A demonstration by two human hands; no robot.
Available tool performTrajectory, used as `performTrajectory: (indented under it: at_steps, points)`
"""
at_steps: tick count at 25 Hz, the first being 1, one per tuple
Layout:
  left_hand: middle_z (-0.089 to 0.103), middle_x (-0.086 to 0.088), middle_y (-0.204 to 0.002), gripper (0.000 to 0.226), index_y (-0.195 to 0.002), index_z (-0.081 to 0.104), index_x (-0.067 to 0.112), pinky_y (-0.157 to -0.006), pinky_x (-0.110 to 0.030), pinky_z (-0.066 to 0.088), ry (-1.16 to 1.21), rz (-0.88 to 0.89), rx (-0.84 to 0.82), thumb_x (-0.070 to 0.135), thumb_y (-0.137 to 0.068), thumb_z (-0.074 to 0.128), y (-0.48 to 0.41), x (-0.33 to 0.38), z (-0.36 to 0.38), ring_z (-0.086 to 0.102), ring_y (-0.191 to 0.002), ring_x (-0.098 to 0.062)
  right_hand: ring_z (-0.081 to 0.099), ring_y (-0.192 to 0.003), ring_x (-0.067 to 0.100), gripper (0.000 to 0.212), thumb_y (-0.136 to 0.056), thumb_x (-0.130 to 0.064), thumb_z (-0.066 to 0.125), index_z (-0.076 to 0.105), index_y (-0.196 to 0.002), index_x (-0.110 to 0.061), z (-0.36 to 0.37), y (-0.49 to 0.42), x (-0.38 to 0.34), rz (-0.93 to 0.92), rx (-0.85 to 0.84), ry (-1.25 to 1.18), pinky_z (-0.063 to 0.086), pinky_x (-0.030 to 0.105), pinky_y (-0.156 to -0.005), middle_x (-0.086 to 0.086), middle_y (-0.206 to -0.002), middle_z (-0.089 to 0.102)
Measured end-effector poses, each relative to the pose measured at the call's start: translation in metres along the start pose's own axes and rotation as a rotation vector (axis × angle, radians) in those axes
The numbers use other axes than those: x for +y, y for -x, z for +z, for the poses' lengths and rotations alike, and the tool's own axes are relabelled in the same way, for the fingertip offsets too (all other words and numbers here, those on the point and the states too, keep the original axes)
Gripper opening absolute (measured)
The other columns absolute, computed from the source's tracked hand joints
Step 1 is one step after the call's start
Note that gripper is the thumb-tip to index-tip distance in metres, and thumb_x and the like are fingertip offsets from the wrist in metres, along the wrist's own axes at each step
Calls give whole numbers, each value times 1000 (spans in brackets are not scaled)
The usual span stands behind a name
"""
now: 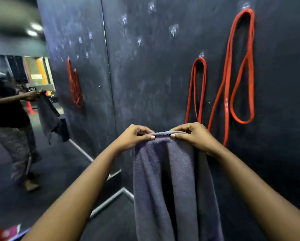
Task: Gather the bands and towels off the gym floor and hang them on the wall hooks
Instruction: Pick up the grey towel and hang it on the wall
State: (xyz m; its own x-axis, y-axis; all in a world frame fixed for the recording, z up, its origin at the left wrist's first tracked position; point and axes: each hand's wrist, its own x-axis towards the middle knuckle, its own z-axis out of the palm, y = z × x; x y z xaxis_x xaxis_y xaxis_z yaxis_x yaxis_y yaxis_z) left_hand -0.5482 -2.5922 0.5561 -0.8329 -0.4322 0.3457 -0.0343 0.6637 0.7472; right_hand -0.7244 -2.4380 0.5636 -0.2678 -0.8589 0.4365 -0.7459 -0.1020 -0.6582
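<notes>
A grey-purple towel [173, 180] hangs down in front of the dark wall [154, 84]. My left hand [137, 135] and my right hand [192, 135] each pinch its top edge, thumbs close together. Two red resistance bands hang on clear wall hooks: a short band [197, 87] just above my right hand and a long band [239, 66] to its right. Empty hooks [173, 30] dot the wall above and left of the towel.
A mirror [32, 127] at the left reflects a person holding the towel, a red band and the gym behind. A metal frame rail [109, 200] runs along the dark floor at the mirror's base. Red and pink items [6, 233] lie at the bottom left.
</notes>
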Motion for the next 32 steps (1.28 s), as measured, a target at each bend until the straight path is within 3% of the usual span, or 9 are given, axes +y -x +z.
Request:
performTrajectory:
  at_steps: [5,9,11,14,17,20,24,29,32]
  points:
    - [63,23,-59,15,-76,60,20,-64,-2,40,93,216,104,8,-85,59,-131,-32,-85,51,-62,12,57,-84,-18,30,-70,-32,77,73,-99,-26,3,-136,2,-66,153,166,45,7,-81,-10,-97,74]
    - [54,10,-64,7,-83,57,23,-49,-14,32,221,255,-10,18,-87,58,-235,-52,-149,44,-59,-2,50,-68,-29,19,-76,-31,72,75,-92,-21,-13,-251,0,-68,407,303,38,-6,-68,-4,-94,75]
    - [59,0,-75,11,-89,60,25,-57,-18,38,222,305,-70,22,-81,66,-283,-64,-165,49,-67,-8,53,-74,-26,18,-78,-30,70,75,-93,-21,-28,-293,2,-51,488,364,36,-8,-68,-3,-96,75]
    - [65,0,-85,16,-91,71,18,-70,-7,39,-99,532,171,27,-78,69,-355,-78,-171,54,-69,7,57,-87,-13,18,-80,-30,69,75,-95,-21,-52,-344,10,2,573,446,34,-8,-67,-2,-98,75]
    - [60,-1,-84,18,-92,73,10,-68,0,35,-113,721,363,21,-83,63,-411,-66,-174,51,-72,5,57,-92,-6,19,-80,-31,68,74,-96,-22,-75,-386,21,31,696,469,33,-8,-63,-1,-99,75]
    - [65,-9,-84,19,-97,72,11,-68,-1,34,-44,740,479,20,-85,61,-462,-43,-184,54,-73,-7,56,-90,-5,19,-81,-32,67,74,-96,-22,-94,-426,26,-3,867,411,36,0,-59,-1,-98,75]
    - [74,-5,-91,14,-90,73,12,-69,2,36,140,771,597,19,-81,64,-521,-8,-197,62,-82,-6,61,-90,3,19,-81,-31,66,74,-96,-22,-121,-473,22,-112,1079,421,42,17,-80,0,-97,74]
    - [73,-5,-83,10,-83,72,11,-63,-1,36,272,816,644,18,-78,68,-558,21,-196,59,-73,-8,66,-89,9,16,-79,-30,67,74,-93,-25,-151,-497,15,-187,1274,512,46,21,-83,-2,-92,75]
    - [72,-6,-86,8,-82,72,11,-71,-14,43,241,840,656,14,-74,71,-572,15,-187,63,-77,-15,66,-88,12,13,-75,-21,69,73,-85,-27,-152,-500,21,-218,1296,663,48,23,-83,-2,-91,73]
